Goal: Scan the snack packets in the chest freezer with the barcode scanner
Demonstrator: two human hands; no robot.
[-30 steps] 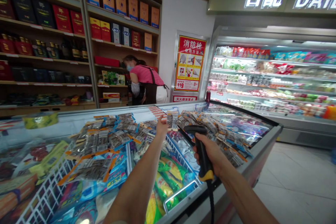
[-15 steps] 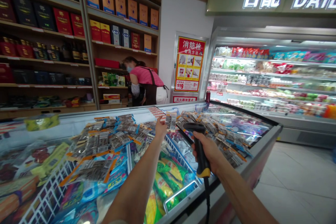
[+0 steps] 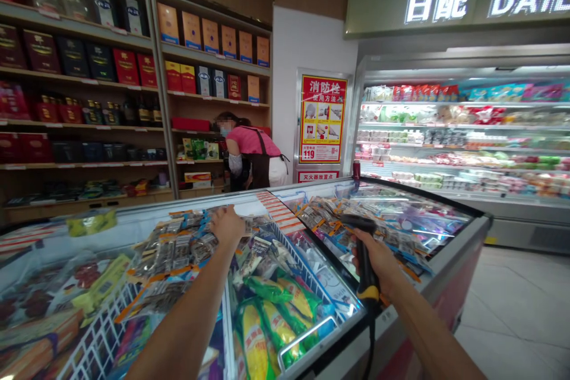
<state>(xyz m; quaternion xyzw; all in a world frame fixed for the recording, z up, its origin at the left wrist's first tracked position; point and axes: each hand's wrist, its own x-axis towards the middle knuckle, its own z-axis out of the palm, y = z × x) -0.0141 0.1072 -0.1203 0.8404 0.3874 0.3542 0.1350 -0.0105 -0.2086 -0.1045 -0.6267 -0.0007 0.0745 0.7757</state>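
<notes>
My right hand (image 3: pixel 378 261) is wrapped round the grip of a black and yellow barcode scanner (image 3: pixel 367 273), its head pointing left and its cable hanging down. The scanner is above the freezer's right side, in front of a pile of small snack packets (image 3: pixel 320 214) with orange and blue edges. My left hand (image 3: pixel 228 227) reaches down onto another pile of such packets (image 3: pixel 173 246) on the left. Its fingertips are hidden, and I cannot see whether they grip a packet.
Below lies a chest freezer with glass lids (image 3: pixel 414 214), a white wire basket (image 3: pixel 95 332) and green-yellow corn packs (image 3: pixel 271 320). A person in a pink top (image 3: pixel 249 145) bends by the liquor shelves (image 3: pixel 89 80). A lit fridge (image 3: pixel 463 130) stands at the right.
My left hand has moved left, from beside a packet near the middle to the left pile. My right hand with the scanner sits slightly further right, and the view has shifted.
</notes>
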